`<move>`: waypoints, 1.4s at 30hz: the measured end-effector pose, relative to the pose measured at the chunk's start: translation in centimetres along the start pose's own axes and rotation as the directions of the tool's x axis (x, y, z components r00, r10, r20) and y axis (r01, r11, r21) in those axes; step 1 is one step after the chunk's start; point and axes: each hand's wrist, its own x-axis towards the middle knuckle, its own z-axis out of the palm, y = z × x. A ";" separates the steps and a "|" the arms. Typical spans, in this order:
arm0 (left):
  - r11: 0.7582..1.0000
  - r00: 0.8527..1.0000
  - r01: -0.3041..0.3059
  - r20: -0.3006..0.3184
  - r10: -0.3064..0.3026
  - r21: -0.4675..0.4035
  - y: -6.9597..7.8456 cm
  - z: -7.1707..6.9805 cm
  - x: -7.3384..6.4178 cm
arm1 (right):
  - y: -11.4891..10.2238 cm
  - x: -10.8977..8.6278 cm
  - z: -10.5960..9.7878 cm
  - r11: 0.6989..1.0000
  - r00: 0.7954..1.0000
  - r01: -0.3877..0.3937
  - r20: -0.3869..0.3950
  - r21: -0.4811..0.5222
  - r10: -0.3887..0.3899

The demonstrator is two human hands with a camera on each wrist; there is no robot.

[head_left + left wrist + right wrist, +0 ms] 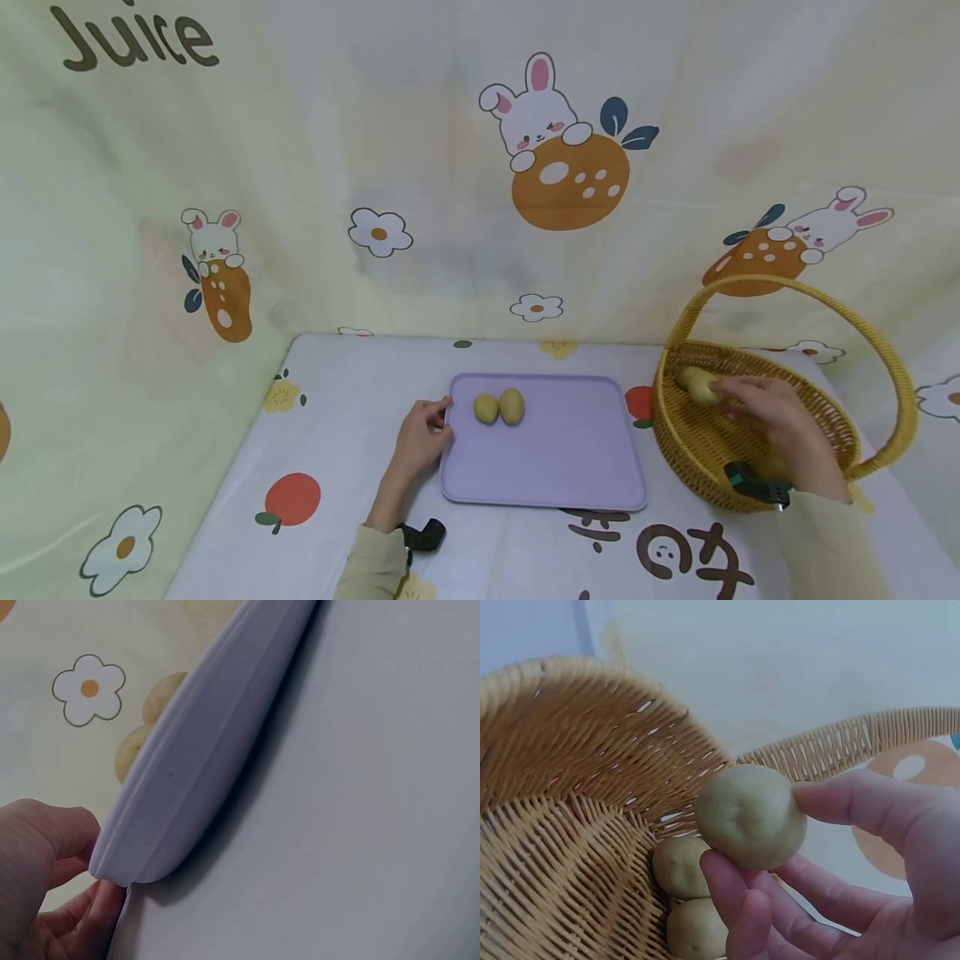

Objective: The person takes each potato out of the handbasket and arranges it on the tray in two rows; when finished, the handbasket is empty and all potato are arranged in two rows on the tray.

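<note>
My right hand (768, 408) pinches a yellow-green potato (750, 816) between thumb and fingers, inside the rim of a wicker basket (678, 433). Beneath the held potato, two more potatoes (682, 866) lie against the basket's wall in the right wrist view. On the left, my left hand (420, 437) grips the left edge of a shallow lilac tray (555, 458), thumb and fingers at its rim. Two potatoes sit side by side near the tray's upper left, a smaller one (486, 408) and a longer one (512, 406). In the left wrist view the tray's rim partly hides them.
The basket's tall arched handle (873, 333) rises over the right forearm's side. A white printed cloth (352, 392) covers the table. Behind the table hangs a cream curtain (442, 150) with rabbit and flower prints.
</note>
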 end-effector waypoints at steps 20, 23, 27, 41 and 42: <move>1.000 1.000 0.004 0.022 -0.005 0.021 0.8 -0.4 0.1 | -1.7 -0.7 1.8 0.984 0.995 0.074 0.054 0.159 -0.083; 0.999 0.999 0.024 0.039 -0.025 0.027 0.7 -0.2 0.0 | -1.7 -0.6 2.1 0.986 0.995 0.074 0.055 0.148 -0.083; 0.999 0.999 0.030 0.038 -0.032 0.035 0.5 -0.2 -0.1 | -1.8 -0.3 2.7 0.982 0.992 0.097 0.064 0.161 -0.109; 0.999 1.000 0.013 0.025 -0.014 0.035 0.0 -0.5 0.1 | -2.4 0.2 5.0 0.956 0.979 0.139 0.111 0.259 -0.173; 0.999 0.999 0.023 0.025 -0.023 0.032 0.0 -0.4 0.0 | -2.4 0.3 5.2 0.958 0.978 0.142 0.114 0.251 -0.175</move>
